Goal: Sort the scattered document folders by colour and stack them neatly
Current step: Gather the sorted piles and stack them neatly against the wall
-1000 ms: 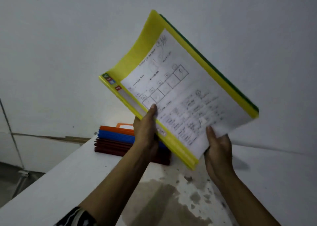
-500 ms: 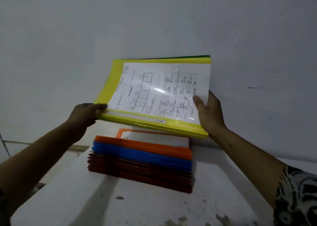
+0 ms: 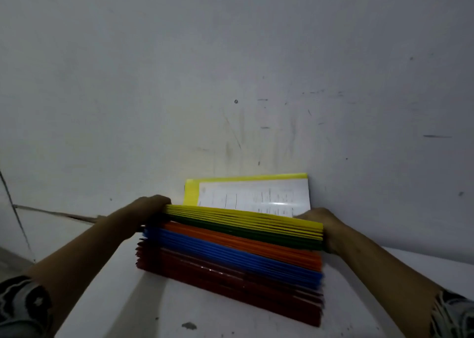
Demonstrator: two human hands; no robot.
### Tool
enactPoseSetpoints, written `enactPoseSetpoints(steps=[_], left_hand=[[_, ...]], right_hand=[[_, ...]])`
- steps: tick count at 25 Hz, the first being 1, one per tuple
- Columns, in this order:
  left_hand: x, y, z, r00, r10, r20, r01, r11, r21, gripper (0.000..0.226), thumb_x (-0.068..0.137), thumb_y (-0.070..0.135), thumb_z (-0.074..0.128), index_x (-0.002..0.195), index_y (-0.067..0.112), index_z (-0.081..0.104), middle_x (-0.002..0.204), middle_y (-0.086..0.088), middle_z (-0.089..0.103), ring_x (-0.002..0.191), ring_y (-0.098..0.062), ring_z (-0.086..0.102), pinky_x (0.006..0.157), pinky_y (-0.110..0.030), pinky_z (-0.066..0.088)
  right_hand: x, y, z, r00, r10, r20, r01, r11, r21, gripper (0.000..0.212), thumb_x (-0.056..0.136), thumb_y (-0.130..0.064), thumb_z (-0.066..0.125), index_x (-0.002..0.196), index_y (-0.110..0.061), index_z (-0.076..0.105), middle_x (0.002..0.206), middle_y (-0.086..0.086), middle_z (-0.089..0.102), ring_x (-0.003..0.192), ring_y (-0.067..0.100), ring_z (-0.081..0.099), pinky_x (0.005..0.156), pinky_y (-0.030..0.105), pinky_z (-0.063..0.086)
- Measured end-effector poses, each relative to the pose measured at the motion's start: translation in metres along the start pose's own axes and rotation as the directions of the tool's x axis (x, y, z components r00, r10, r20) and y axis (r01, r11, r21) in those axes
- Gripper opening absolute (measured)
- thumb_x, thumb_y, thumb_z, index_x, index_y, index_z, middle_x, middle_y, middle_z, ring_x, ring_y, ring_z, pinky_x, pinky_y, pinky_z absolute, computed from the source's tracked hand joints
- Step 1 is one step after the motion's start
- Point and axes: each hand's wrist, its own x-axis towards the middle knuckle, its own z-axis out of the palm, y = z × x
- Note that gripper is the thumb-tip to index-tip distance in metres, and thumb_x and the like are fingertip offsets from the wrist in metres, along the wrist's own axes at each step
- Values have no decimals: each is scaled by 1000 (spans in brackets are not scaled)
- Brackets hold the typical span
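A stack of folders stands on the white table [image 3: 107, 294] against the wall. Red folders [image 3: 230, 289] are at the bottom, then blue folders [image 3: 238, 257], orange folders [image 3: 246, 244], green folders [image 3: 246, 231] and yellow folders [image 3: 243, 218] on top. The top yellow folder shows a printed sheet [image 3: 254, 195] under a clear cover. My left hand [image 3: 151, 207] grips the left end of the yellow and green bundle. My right hand [image 3: 325, 225] grips its right end. The bundle rests on the orange layer, shifted slightly right.
A scuffed white wall [image 3: 236, 81] rises directly behind the stack. The table's left edge [image 3: 46, 258] drops off to a lower floor area. A dark stain [image 3: 189, 325] marks the table near the front.
The yellow and green bundle came down from mid-air, was turned level, and now sits on the orange folders. Both hands moved to its two ends.
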Motion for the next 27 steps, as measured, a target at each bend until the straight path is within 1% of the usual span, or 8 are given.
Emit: enactPoseSetpoints(steps=[4, 7, 9, 11, 14, 20, 24, 27], left_hand=[[-8, -18, 2, 1000, 8, -15, -8, 1000, -13, 51, 91, 56, 51, 103, 8, 61, 99, -15, 62, 87, -28, 57, 74, -35, 45], [-22, -38, 8, 995, 94, -43, -100, 979, -177, 73, 69, 78, 62, 98, 12, 68, 87, -13, 69, 75, -31, 65, 65, -34, 49], [-31, -55, 14, 981, 185, -57, -194, 939, -283, 82, 50, 82, 70, 102, 19, 71, 89, -10, 76, 81, -30, 72, 73, -40, 57], [-44, -64, 24, 963, 254, -87, -268, 877, -400, 64, 64, 70, 73, 103, 19, 70, 90, -10, 76, 79, -26, 74, 67, -38, 61], [-48, -67, 41, 934, 261, -243, -343, 842, -415, 28, 88, 42, 63, 96, 16, 68, 84, -9, 73, 70, -20, 72, 51, -24, 56], [-39, -72, 45, 908, 276, -313, -383, 851, -359, 26, 86, 39, 68, 96, 15, 69, 83, -6, 75, 72, -19, 74, 57, -25, 56], [-33, -73, 52, 893, 252, -374, -391, 846, -364, 25, 82, 46, 72, 93, 24, 71, 87, -5, 75, 78, -22, 73, 73, -38, 59], [-36, -75, 52, 873, 286, -394, -423, 846, -323, 31, 85, 51, 65, 94, 22, 70, 86, -4, 74, 75, -17, 73, 67, -32, 57]], right_hand=[[-13, 22, -11, 991, 59, 118, -61, 998, 8, 21, 90, -5, 52, 101, 3, 68, 85, 20, 63, 67, 29, 60, 61, 31, 50], [-38, 41, -18, 981, -169, -93, 158, 981, -112, 25, 93, -32, 51, 91, -14, 69, 99, 11, 68, 90, 26, 63, 83, 40, 53], [-67, 61, -11, 958, -277, -81, 285, 950, 125, 30, 99, -45, 44, 101, -27, 68, 109, -2, 68, 105, 20, 61, 93, 40, 48], [-86, 79, -1, 939, -344, -2, 326, 888, 324, 44, 92, -58, 49, 121, -28, 64, 116, -5, 70, 110, 16, 63, 92, 34, 50], [-91, 92, 13, 890, -455, -17, 446, 863, 238, 77, 76, -77, 55, 141, -35, 47, 132, -13, 60, 121, 4, 56, 101, 30, 45], [-92, 85, 21, 891, -440, -108, 449, 890, 74, 56, 84, -65, 54, 134, -40, 45, 122, -11, 59, 110, 10, 57, 77, 18, 43], [-90, 82, 20, 878, -467, -108, 476, 875, 86, 35, 96, -38, 51, 129, -42, 45, 120, -10, 58, 101, 2, 57, 75, 17, 43], [-93, 83, 19, 855, -514, -66, 518, 839, 165, 47, 88, -54, 57, 133, -40, 48, 121, -18, 61, 107, -1, 60, 88, 23, 48]])
